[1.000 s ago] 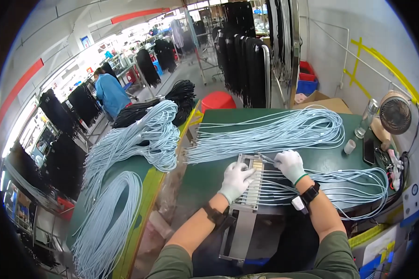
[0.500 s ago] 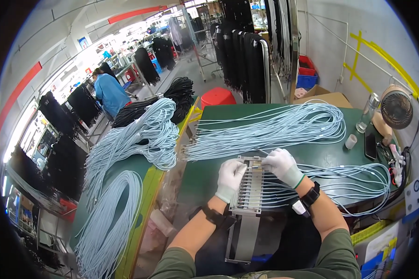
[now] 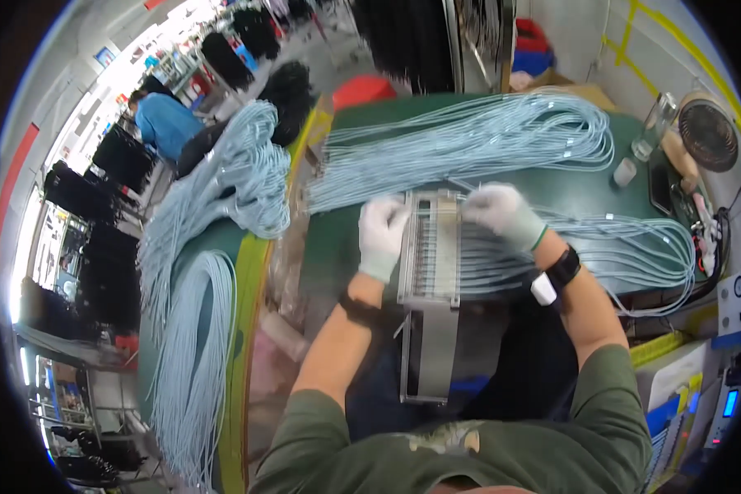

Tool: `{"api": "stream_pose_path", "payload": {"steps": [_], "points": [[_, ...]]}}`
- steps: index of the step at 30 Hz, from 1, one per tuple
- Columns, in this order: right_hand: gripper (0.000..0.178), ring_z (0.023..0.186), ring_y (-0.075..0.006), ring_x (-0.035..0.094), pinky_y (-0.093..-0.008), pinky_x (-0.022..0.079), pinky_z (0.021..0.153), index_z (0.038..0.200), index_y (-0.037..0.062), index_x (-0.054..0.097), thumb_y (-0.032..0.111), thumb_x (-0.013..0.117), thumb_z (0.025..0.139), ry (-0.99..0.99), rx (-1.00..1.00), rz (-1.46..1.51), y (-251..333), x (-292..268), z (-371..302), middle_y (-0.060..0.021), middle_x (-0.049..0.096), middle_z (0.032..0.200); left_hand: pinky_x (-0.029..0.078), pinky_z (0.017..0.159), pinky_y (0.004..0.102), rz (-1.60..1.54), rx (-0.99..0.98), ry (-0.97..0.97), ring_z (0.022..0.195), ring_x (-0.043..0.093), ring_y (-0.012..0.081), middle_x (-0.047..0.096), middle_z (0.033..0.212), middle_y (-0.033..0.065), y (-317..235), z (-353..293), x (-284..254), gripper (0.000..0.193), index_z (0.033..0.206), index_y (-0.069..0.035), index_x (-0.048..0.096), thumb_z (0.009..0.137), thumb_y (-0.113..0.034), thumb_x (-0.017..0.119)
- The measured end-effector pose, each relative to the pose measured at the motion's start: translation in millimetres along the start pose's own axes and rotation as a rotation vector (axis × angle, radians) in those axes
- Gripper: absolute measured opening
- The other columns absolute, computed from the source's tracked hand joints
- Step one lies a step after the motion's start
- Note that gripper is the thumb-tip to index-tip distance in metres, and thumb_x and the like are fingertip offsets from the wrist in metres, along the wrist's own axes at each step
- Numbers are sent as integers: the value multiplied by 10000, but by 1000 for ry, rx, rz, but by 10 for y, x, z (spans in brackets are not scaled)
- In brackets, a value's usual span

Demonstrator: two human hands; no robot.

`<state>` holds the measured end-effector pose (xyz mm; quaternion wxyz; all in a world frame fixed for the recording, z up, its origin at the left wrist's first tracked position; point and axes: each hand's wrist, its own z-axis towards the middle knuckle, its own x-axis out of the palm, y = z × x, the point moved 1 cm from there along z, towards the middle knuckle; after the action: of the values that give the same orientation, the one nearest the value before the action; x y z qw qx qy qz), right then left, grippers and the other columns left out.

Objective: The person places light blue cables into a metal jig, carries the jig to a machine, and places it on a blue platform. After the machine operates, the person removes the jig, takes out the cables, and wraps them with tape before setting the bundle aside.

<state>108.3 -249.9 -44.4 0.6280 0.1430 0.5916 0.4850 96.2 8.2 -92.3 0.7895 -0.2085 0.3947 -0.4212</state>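
In front of me stands a narrow metal fixture (image 3: 448,263) with a row of fine crosswise slots along its left part. Several light-blue cables (image 3: 490,267) run out from its right side. My left hand (image 3: 383,235), in a white glove, is at the fixture's upper left edge with its fingers curled together; what lies in them is hidden. My right hand (image 3: 502,216), also gloved, is by the upper right edge, thumb and fingers drawn together in a pinch above the cables. Motion blur hides what is between them.
A long cable bundle (image 3: 469,144) lies across the far side of the green table (image 3: 370,111). More bundles (image 3: 193,346) lie on the left table. A clear bottle (image 3: 654,128), white cup (image 3: 624,171) and fan (image 3: 704,134) stand at right. Someone in blue (image 3: 165,123) works far left.
My view has tipped downward, so the tables and fixture sit higher in the picture. My right hand has drawn slightly rightward from the fixture; my left hand stays by its left edge.
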Motion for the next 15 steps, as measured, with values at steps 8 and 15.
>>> {"api": "stream_pose_path", "payload": {"steps": [8,15], "points": [[73,834,-279,592,-398,470,784,781,100,686,159,729,779,-84,-208,-505,-54,48,78,-54,629,764,490,848,417,-47,-226,33,904,647,327,713,919,136,120,-32,74,158,949,-65,744,882,-184,664],[71,840,-283,596,-399,473,785,774,104,681,157,727,777,-50,-257,-555,27,61,22,-47,631,765,501,885,358,22,-214,175,984,671,285,717,1027,153,185,-78,33,249,1096,-18,715,944,-194,624]]}}
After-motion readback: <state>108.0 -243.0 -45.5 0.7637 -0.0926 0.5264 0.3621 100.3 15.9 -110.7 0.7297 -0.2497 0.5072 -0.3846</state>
